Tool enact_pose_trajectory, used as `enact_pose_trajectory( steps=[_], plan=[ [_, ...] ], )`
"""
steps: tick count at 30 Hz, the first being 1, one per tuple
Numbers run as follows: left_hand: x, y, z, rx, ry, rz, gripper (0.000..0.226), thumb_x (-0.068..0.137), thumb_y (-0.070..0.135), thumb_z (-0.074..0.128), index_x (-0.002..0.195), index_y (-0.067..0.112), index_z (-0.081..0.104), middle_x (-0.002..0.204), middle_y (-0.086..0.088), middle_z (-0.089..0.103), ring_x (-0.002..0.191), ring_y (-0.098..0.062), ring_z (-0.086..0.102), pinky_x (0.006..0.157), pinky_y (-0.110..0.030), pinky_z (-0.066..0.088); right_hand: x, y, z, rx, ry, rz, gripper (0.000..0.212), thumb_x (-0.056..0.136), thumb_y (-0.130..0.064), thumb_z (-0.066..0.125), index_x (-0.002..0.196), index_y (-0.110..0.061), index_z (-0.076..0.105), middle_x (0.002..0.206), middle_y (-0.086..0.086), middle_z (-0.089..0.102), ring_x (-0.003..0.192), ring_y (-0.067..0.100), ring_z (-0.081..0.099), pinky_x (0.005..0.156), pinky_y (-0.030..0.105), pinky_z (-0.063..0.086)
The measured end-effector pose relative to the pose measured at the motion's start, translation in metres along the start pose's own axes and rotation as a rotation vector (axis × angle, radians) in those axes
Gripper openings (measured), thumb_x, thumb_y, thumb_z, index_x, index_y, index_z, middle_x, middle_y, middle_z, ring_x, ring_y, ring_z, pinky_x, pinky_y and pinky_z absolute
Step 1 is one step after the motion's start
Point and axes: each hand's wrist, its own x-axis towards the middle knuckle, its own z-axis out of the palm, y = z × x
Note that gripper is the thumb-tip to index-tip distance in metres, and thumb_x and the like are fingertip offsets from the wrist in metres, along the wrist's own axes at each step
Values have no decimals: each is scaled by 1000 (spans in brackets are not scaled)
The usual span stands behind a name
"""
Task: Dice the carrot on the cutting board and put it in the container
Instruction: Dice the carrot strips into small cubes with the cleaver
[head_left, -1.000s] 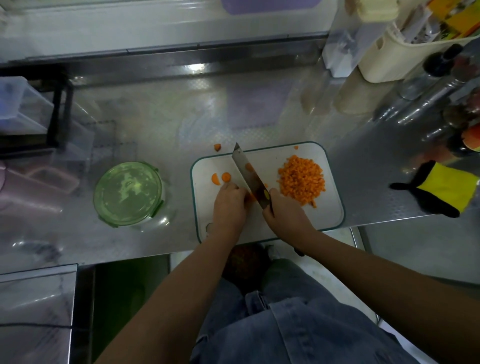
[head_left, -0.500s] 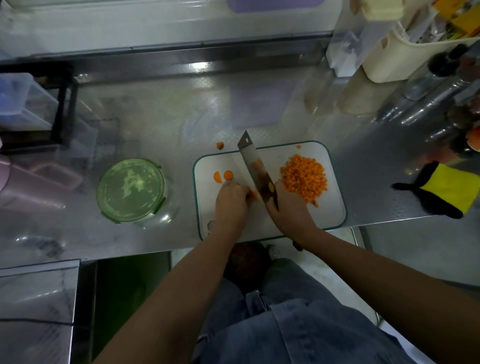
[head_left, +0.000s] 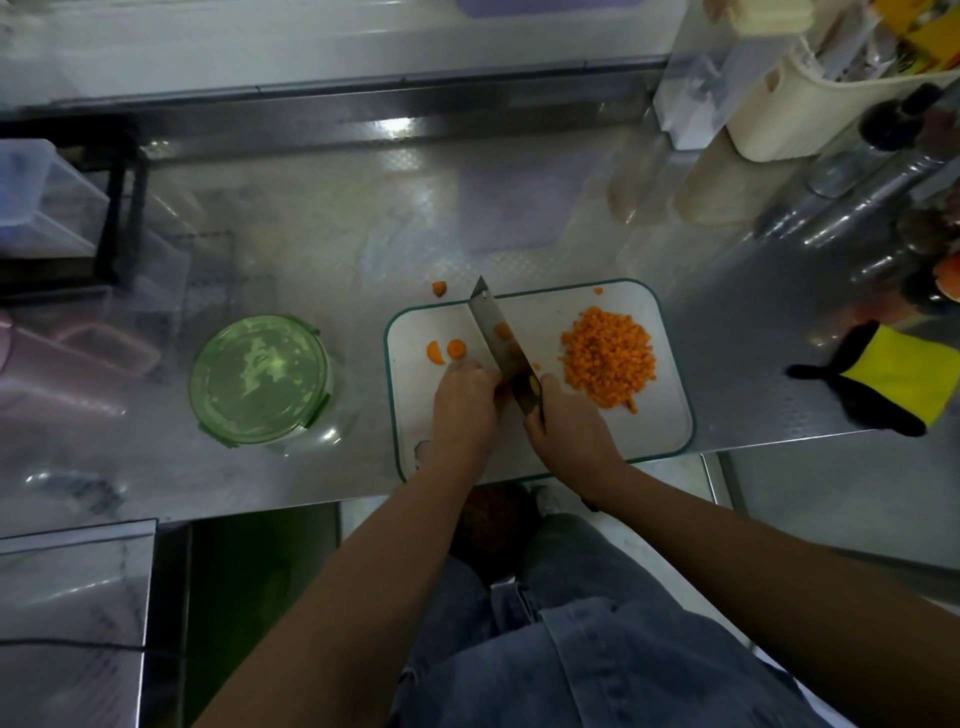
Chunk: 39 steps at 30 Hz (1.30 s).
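A white cutting board (head_left: 665, 431) with a teal rim lies on the steel counter. A heap of diced carrot (head_left: 608, 356) sits on its right half. Two carrot slices (head_left: 447, 351) lie at its left. My right hand (head_left: 566, 426) grips the handle of a knife (head_left: 498, 332), whose blade points away across the board. My left hand (head_left: 462, 405) holds a small carrot piece down against the blade; that piece is mostly hidden under my fingers. A round glass container (head_left: 260, 379) with a green lid on stands left of the board.
One carrot bit (head_left: 439, 288) lies on the counter behind the board. A yellow and black cloth (head_left: 883, 384) lies at the right edge. Bottles (head_left: 872, 166) and a cream holder (head_left: 810, 109) stand at the back right. A rack with plastic boxes (head_left: 47, 208) stands far left.
The knife blade has rocked up and down slightly beside my left fingers. Both hands stay in the same place on the board.
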Motion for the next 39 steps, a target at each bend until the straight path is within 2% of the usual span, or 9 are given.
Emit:
enact_pose_trajectory(
  steps=[5,8,10,14,18,24,28,35,39],
  plan=[
    [-2,1,-1,-16,2,3,17,85,10,59,86,12,76,77,-11,60,80,-25,52,64,-26,30,8,-1,-2,114,38,20,16,92,-13,50,104,-2,50,75,13,57,63,28,54,53,36,36],
    [-2,0,-1,-69,12,-35,16,83,9,59,83,10,75,78,-10,66,76,-25,58,66,-33,45,5,1,-6,113,40,-13,14,91,-12,50,103,-3,50,68,4,50,58,20,48,50,31,29],
    [-1,1,-2,-84,16,-59,14,83,9,59,81,9,73,77,-11,68,73,-25,60,66,-35,48,2,1,-7,95,29,-30,13,91,-12,50,102,-4,50,67,1,47,57,18,45,50,30,27],
    [0,2,-3,-86,16,-82,13,82,10,60,79,9,73,75,-10,69,71,-25,61,66,-35,48,-1,0,-8,79,10,-28,7,91,-13,49,95,-8,47,69,3,49,59,19,47,53,31,31],
    [0,1,-2,-97,4,-100,15,83,11,60,78,10,74,73,-10,69,71,-24,61,66,-36,49,-3,-2,-8,65,9,-24,11,91,-14,49,99,-6,47,70,4,50,61,23,51,53,32,33],
    [2,-1,3,-58,-15,-118,18,83,13,58,73,13,74,71,-7,65,68,-22,59,59,-32,44,-1,-2,-6,49,-3,-35,12,92,-15,48,100,-6,46,64,-2,44,53,15,41,44,26,23],
    [1,-2,8,-17,1,-104,20,85,16,58,72,13,73,69,-8,62,67,-23,57,56,-29,36,0,1,-2,44,-15,-23,14,92,-14,48,102,-5,46,64,-4,39,54,16,40,44,25,22],
    [0,1,4,86,34,-112,16,89,21,57,83,15,71,79,-7,64,78,-24,58,57,-30,36,0,4,4,38,-13,-3,18,93,-18,47,106,-5,46,70,7,50,62,29,54,51,33,32],
    [1,0,1,105,10,-148,17,90,29,60,90,15,71,89,-7,66,87,-24,59,66,-34,45,0,7,1,65,29,5,15,92,-15,48,101,-3,48,72,12,56,62,29,55,52,38,39]
  ],
)
